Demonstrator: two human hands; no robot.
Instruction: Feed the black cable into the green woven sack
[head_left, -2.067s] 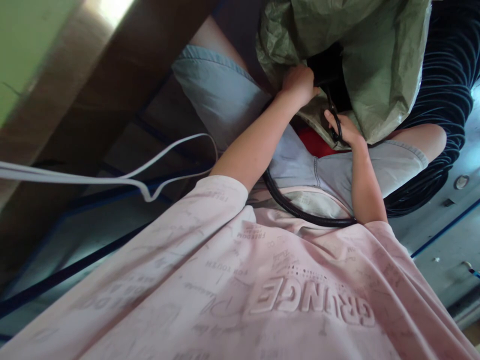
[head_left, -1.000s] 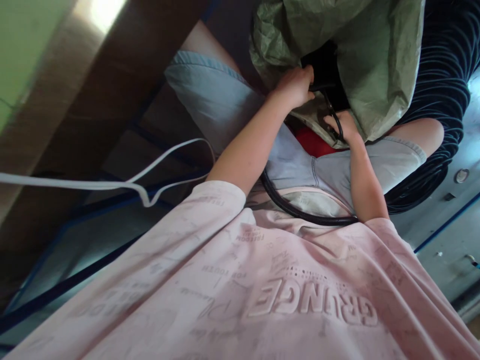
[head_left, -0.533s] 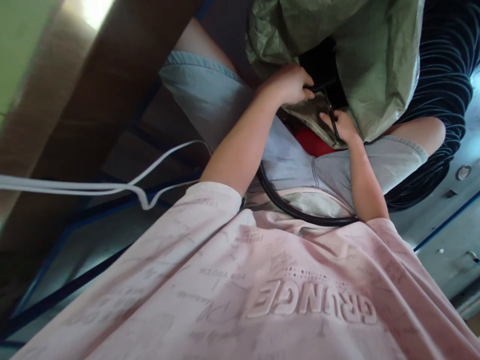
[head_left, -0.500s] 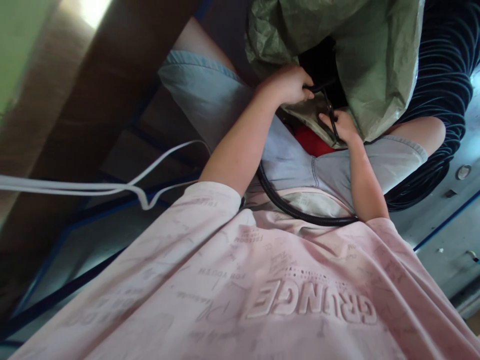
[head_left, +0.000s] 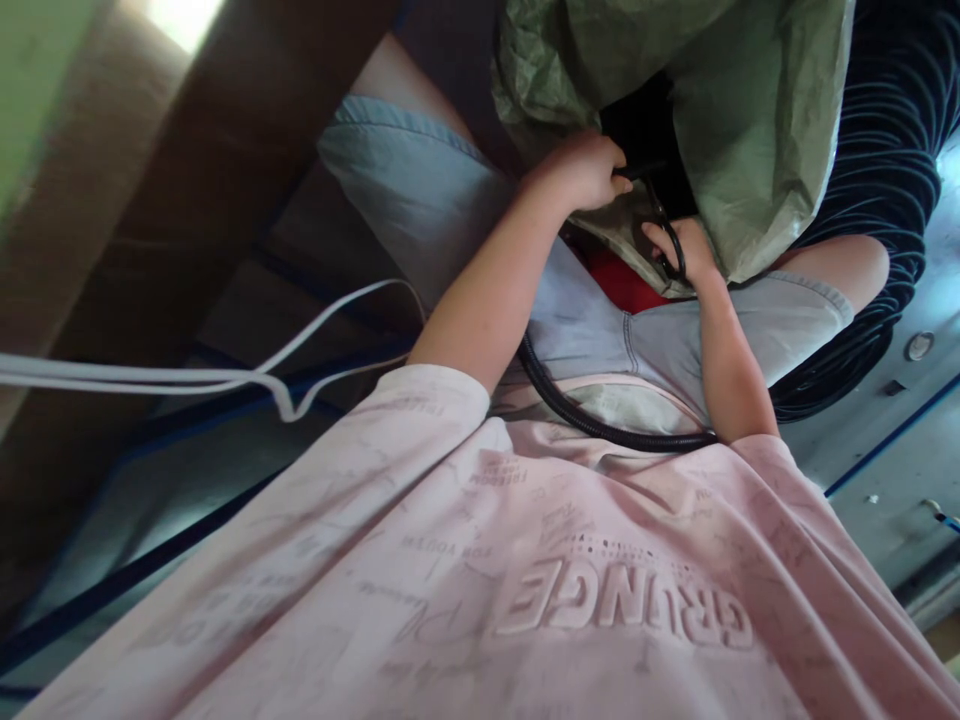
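Observation:
My left hand (head_left: 592,172) is closed around a thin black piece (head_left: 646,170) at the mouth of a large grey-green bag (head_left: 757,130). Just right of it and lower, my right hand (head_left: 684,250) grips a curved black cable (head_left: 670,238), which bends around its fingers and reaches up toward the left hand's piece. The bag's dark inside shows behind both hands. Whether the two black parts are joined is too dark to tell.
A black corrugated tube (head_left: 600,430) curves across my lap. Behind my right knee stands a big coil of black tubing (head_left: 885,180). White cords (head_left: 150,375) stretch in from the left. Something red (head_left: 626,280) lies between my thighs, below the bag.
The black cable at my right hand has turned from nearly straight to a curved loop. My left hand has shifted slightly right.

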